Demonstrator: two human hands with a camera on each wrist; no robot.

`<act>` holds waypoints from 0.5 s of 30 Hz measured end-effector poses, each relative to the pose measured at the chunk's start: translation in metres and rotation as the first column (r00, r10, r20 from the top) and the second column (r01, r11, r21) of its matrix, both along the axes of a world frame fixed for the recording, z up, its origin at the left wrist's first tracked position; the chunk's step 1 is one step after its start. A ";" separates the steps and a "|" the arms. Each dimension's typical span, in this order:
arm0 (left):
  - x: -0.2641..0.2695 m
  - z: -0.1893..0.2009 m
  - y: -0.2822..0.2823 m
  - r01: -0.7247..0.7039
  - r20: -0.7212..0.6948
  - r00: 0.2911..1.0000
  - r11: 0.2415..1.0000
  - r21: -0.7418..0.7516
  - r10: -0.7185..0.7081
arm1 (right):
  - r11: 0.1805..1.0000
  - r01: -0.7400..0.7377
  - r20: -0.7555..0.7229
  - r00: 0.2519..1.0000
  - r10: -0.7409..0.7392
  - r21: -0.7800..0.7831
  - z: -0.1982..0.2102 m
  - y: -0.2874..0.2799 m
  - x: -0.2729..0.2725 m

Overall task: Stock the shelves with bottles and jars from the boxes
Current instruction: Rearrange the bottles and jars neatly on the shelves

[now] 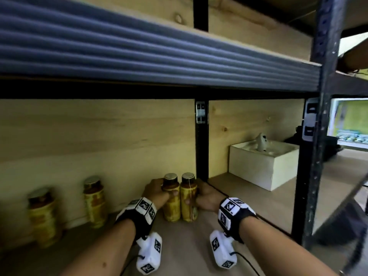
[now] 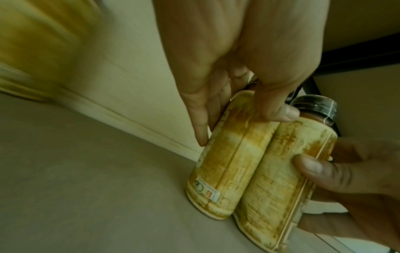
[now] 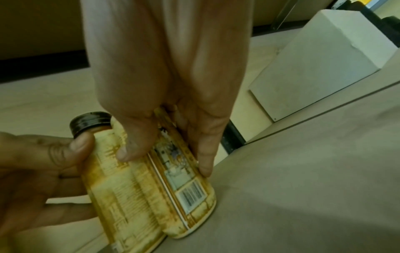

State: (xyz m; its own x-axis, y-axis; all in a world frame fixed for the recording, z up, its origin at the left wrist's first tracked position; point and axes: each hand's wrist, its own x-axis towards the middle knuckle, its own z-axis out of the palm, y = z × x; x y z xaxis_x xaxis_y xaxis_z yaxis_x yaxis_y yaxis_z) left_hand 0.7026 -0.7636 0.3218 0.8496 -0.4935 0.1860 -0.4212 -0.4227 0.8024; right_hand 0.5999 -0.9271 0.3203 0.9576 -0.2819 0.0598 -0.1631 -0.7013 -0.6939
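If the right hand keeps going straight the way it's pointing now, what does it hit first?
The right hand already grips the right bottle, which stands on the shelf. Pushed straight on, bottle and fingers would probably meet the wooden back panel beside the black post; the gap behind is hard to judge.

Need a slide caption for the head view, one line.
Left hand and right hand each grip a yellow-labelled, dark-capped bottle, side by side on the wooden shelf.
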 end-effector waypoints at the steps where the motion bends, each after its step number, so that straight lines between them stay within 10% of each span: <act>1: -0.010 0.001 0.013 -0.019 0.003 1.000 1.000 0.007 0.019 | 1.000 -0.005 0.003 1.000 0.005 0.004 0.002 0.013 -0.007; 15: -0.100 0.002 0.194 -0.349 0.071 0.936 0.936 0.047 0.345 | 0.967 -0.147 -0.007 0.988 0.152 0.210 -0.023 0.183 -0.016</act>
State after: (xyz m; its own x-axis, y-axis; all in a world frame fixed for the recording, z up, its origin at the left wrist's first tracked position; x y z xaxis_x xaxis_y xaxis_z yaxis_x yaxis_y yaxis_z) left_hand 0.6028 -0.5695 0.3238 0.9580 -0.1814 0.2223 -0.2869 -0.5965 0.7496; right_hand 0.5837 -0.7446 0.2973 0.9902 -0.1396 -0.0069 -0.0846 -0.5596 -0.8244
